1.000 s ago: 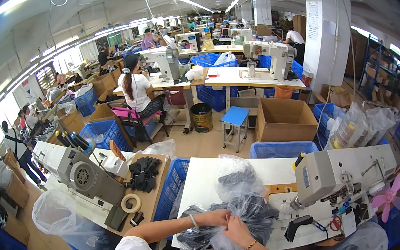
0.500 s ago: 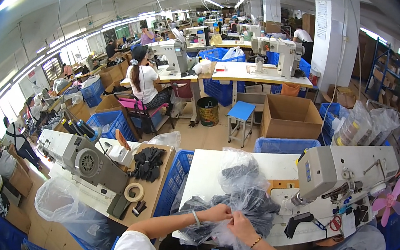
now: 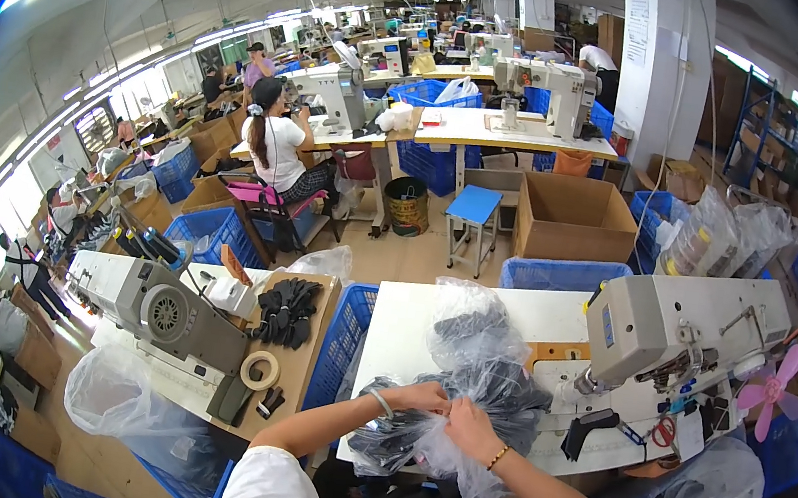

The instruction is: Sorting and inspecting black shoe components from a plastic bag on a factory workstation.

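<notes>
A clear plastic bag (image 3: 454, 461) full of dark grey, cloth-like pieces lies at the front of the white sewing table (image 3: 398, 335). My left hand (image 3: 420, 396) pinches the gathered plastic, its fingers closed. Right beside it, almost touching, my right hand (image 3: 473, 430) is closed on the same bunched film. Loose plastic hangs below my hands over the table's near edge. The grey contents bulge out on both sides of my hands. A further clear bulge with grey pieces (image 3: 465, 326) sits just behind; whether it is a separate bag I cannot tell.
A sewing machine (image 3: 682, 322) stands right, with red-handled scissors (image 3: 663, 431) and a pink fan (image 3: 773, 393) near it. On the left are another machine (image 3: 159, 308), black gloves (image 3: 287, 311), a tape roll (image 3: 262, 370) and a blue crate (image 3: 342, 342). A person (image 3: 281, 148) sits farther off.
The whole view has shifted slightly. My hands remain closed on the plastic, close together, with the right one a little nearer to the left. The bag stays in place on the table.
</notes>
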Demonstrator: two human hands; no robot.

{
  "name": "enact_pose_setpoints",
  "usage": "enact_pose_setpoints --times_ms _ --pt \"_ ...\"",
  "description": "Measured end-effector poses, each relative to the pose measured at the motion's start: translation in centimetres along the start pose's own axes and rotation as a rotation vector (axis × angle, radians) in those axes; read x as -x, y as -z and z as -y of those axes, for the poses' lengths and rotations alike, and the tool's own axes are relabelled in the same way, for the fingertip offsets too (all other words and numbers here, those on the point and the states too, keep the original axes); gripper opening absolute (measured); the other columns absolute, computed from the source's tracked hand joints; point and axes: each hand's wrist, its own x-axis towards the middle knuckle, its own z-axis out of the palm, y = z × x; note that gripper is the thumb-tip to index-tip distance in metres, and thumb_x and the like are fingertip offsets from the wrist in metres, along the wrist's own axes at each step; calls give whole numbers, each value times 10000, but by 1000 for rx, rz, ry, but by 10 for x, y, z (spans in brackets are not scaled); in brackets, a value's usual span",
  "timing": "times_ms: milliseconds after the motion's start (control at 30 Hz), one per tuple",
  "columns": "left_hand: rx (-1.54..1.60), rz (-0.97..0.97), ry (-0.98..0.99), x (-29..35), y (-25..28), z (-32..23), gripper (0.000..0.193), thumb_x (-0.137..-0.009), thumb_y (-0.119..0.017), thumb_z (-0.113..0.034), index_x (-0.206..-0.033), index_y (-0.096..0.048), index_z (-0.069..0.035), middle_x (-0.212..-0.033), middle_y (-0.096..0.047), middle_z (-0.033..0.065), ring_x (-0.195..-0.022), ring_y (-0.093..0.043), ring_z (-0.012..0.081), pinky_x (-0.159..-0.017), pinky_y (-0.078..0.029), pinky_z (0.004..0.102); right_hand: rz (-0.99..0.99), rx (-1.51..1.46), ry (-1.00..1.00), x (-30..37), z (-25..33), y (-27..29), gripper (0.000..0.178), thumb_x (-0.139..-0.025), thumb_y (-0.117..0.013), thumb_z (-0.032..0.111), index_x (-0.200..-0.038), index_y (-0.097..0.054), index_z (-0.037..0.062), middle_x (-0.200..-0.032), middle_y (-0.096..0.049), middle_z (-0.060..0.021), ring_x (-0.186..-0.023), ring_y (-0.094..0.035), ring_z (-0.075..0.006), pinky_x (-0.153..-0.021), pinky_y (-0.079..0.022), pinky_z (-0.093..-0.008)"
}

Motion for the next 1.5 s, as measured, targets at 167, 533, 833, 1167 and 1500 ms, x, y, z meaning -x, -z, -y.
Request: enact_pose_setpoints --times_ms 167,533,833,1167,1500 --pt "-488 -406 -199 23 -24 -23 316 -737 -670 -260 -939 -607 -25 -834 -599 142 -752 -570 285 -701 -455 381 -187 -91 82 4 1 2 299 -716 -628 134 -932 -500 -29 -877 -557 -204 -792 -596 -376 -686 -504 -448" --pt "-430 -292 -275 -6 -28 21 229 -762 -609 -251 -700 -609 -31 -657 -570 101 -576 -523 276 -590 -451 384 -285 -137 87 28 0 -2 284 -720 -640 124 -908 -466 3 -853 -533 -184 -771 -593 -363 -661 -503 -431" --pt "434 36 -33 -4 5 28 146 -807 -571 -196 -774 -626 -64 -721 -511 -22 -702 -434 73 -642 -348 227 -470 -501 143 19 -15 -10 218 -759 -584 38 -948 -477 18 -906 -500 -160 -799 -552 -364 -691 -471 -399" --pt "265 13 -8 10 4 2 172 -810 -603 -183 -776 -615 -14 -729 -543 12 -678 -490 104 -634 -397 260 -97 -9 -19 -6 11 6 251 -716 -622 69 -910 -497 -30 -904 -525 -165 -783 -613 -306 -682 -520 -385" --pt "-756 -385 -146 23 -32 -24 258 -750 -659 -246 -724 -574 -4 -712 -599 172 -713 -593 361 -651 -485 431 -188 -100 210 15 4 7 245 -713 -637 70 -904 -500 2 -890 -515 -148 -733 -601 -311 -668 -506 -383"
